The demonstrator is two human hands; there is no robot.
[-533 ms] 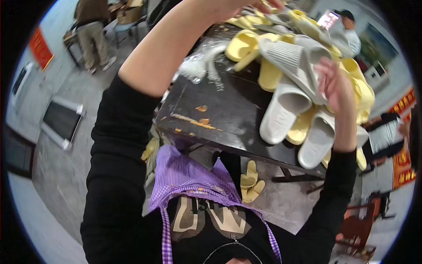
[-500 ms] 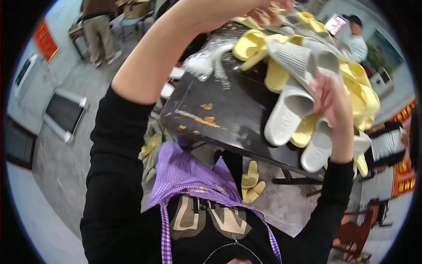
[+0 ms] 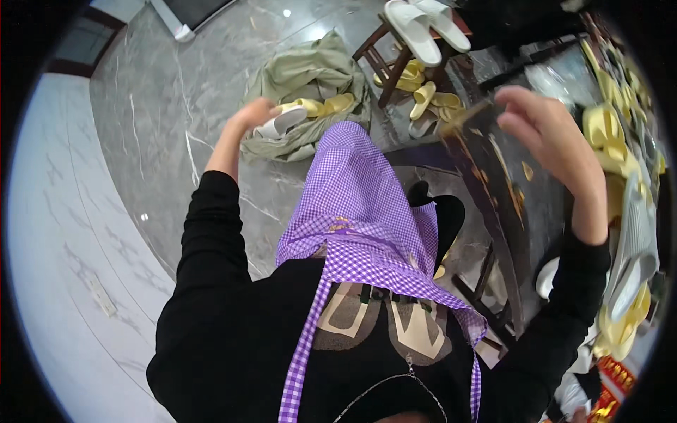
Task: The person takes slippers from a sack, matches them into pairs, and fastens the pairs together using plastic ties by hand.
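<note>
My left hand (image 3: 254, 114) reaches down over a crumpled green cloth sack (image 3: 300, 67) on the floor. Its fingers are closed and appear to grip a white slipper (image 3: 282, 124), though the fingertips are partly hidden. Yellow slippers (image 3: 337, 105) lie on the sack beside it. Over the dark table (image 3: 504, 233), my right hand (image 3: 553, 134) is raised with its fingers loosely bent and apart, and nothing shows in it. Yellow slippers (image 3: 606, 134) and grey slippers (image 3: 631, 233) are heaped along the table, to the right of that hand.
A wooden stool (image 3: 381, 60) holds a pair of white slippers (image 3: 416, 35); more yellow slippers (image 3: 423, 99) are under and beside it. Clear plastic wrap (image 3: 557, 81) lies on the table's far part. A marbled wall (image 3: 63, 233) rises at left.
My view has swung left, from the table toward the floor. My left hand has come from the far slipper pile to the sack. My right hand has left the near slippers.
</note>
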